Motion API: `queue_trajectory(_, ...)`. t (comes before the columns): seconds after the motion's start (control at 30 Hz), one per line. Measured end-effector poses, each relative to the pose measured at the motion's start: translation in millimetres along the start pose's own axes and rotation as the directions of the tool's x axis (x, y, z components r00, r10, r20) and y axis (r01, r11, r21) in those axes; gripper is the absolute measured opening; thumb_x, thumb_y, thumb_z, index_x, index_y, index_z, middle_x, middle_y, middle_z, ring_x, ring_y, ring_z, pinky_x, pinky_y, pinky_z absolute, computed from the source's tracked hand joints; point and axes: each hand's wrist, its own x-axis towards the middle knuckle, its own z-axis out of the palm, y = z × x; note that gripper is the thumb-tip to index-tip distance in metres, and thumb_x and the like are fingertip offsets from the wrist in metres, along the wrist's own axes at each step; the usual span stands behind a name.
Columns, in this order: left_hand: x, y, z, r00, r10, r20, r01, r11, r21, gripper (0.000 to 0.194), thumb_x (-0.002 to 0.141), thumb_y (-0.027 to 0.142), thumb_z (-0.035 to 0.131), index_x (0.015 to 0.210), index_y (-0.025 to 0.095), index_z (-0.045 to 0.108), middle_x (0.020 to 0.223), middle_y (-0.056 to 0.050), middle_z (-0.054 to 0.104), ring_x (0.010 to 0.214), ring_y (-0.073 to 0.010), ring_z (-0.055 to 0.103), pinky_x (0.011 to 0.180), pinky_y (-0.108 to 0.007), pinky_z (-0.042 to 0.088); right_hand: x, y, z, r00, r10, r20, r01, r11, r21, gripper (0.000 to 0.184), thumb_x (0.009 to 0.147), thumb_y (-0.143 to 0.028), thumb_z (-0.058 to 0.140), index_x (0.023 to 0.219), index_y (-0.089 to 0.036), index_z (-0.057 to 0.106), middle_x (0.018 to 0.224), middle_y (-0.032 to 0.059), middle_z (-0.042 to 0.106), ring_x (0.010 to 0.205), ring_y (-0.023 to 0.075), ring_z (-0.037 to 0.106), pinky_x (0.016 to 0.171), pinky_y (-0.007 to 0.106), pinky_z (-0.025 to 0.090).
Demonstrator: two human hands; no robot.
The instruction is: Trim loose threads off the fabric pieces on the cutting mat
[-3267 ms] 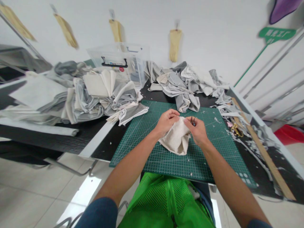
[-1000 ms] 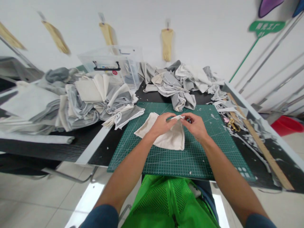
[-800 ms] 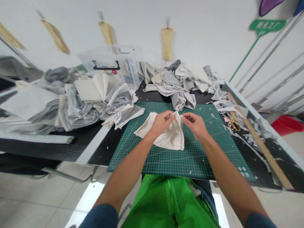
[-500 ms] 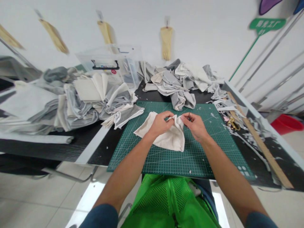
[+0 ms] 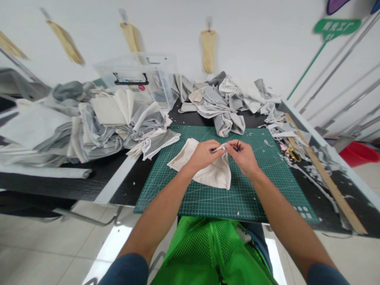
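A piece of off-white cloth [image 5: 212, 174] lies on a green cutting mat [image 5: 190, 202], its far edge lifted and bunched. My left hand [image 5: 204, 153] pinches that raised edge from the left. From the right, my right hand [image 5: 243, 158] grips the same edge between thumb and fingers, almost touching the left fingertips. A small dark pointed thing [image 5: 238, 146] shows among the right fingers; its kind I cannot make out. The rest of the cloth spreads flat toward me and to the left.
Heaps of grey and white cloth [image 5: 97, 126] cover the left side, with more fabric [image 5: 213, 101] behind the mat. A clear plastic box [image 5: 160, 85] stands at the back. On the right lie gold-handled scissors [image 5: 292, 154], scraps and a long wooden ruler [image 5: 329, 182].
Both hands have drawn closer together at the cloth's edge. The stretch of edge between them is now shorter, and the right fingers have curled. The cloth's flat part has stayed put.
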Motion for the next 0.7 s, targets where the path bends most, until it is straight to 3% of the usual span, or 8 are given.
queue_trajectory(0.17,1.1,-2.1,-0.4,0.995,-0.042,-0.096,0.042,0.999,0.005,0.013,0.083,0.028,0.07,0.075,0.018,0.071,0.078,-0.003,0.069,0.074,-0.0148,0.06,0.068,-0.028,0.045,-0.6,-4.1,1.4,0.994,-0.078,0.08,0.086,0.992,-0.096,0.033,0.087,-0.051,0.071,0.102,-0.022,0.072,0.089,0.0032,0.07,0.075,0.0161,0.056,0.068,0.03,0.044)
queue_trajectory(0.33,-0.6,0.9,-1.4,0.997,-0.038,-0.072,0.035,0.999,-0.035,0.002,0.077,0.02,0.07,0.078,0.018,0.07,0.081,-0.002,0.068,0.077,-0.0145,0.061,0.071,-0.027,0.045,-2.3,-6.4,3.1,0.989,-0.056,0.138,0.071,0.992,-0.108,0.033,0.082,-0.048,0.078,0.101,-0.022,0.072,0.086,0.0015,0.069,0.075,0.0157,0.056,0.068,0.029,0.043)
queue_trajectory(0.53,-1.5,5.0,-5.4,0.994,-0.086,-0.06,0.07,0.97,-0.232,0.007,0.078,0.021,0.064,0.08,0.016,0.068,0.076,-0.001,0.065,0.069,-0.0129,0.055,0.065,-0.026,0.042,-1.6,-2.6,3.1,0.999,0.007,0.043,-0.008,1.0,0.018,0.029,0.084,-0.049,0.076,0.091,-0.021,0.075,0.084,0.0023,0.07,0.073,0.015,0.056,0.068,0.029,0.044)
queue_trajectory(0.7,1.0,4.9,-4.9,0.976,-0.193,-0.105,0.148,0.931,-0.332,0.023,0.086,0.035,0.066,0.074,0.016,0.065,0.069,0.001,0.06,0.065,-0.0112,0.051,0.063,-0.025,0.041,-1.2,-3.0,3.4,0.999,0.002,0.041,0.001,0.999,-0.054,0.033,0.085,-0.052,0.074,0.091,-0.02,0.075,0.083,0.0027,0.07,0.073,0.0159,0.058,0.068,0.029,0.045)
